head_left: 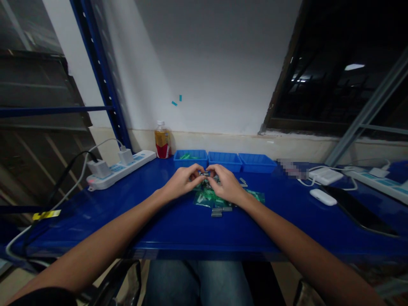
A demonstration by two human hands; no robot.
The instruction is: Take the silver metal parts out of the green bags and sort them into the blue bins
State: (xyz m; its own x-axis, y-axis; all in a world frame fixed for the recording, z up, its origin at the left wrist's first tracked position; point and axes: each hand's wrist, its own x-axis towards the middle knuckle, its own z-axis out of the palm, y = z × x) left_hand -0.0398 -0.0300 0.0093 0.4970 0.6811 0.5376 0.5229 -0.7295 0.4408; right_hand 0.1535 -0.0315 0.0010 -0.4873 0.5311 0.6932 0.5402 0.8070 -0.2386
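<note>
My left hand [186, 182] and my right hand [225, 183] meet above the middle of the blue table. Between their fingertips they pinch a small silvery metal piece [204, 173], too small to name more closely. Both hands are closed on it, one at each end. Beneath them lie green plastic packets [205, 198], partly covered by the right hand. Several grey metal pieces [217, 212] rest in front of the packets. A few more small metal pieces [243, 182] lie beyond the right wrist.
Behind the hands stand three blue bins: the left bin [190, 164] holds green items, beside a middle bin [225, 159] and a right bin [257, 162]. A drink bottle [162, 141] and a power strip [127, 168] are leftward. A phone [360, 209] and a white case [323, 197] lie right.
</note>
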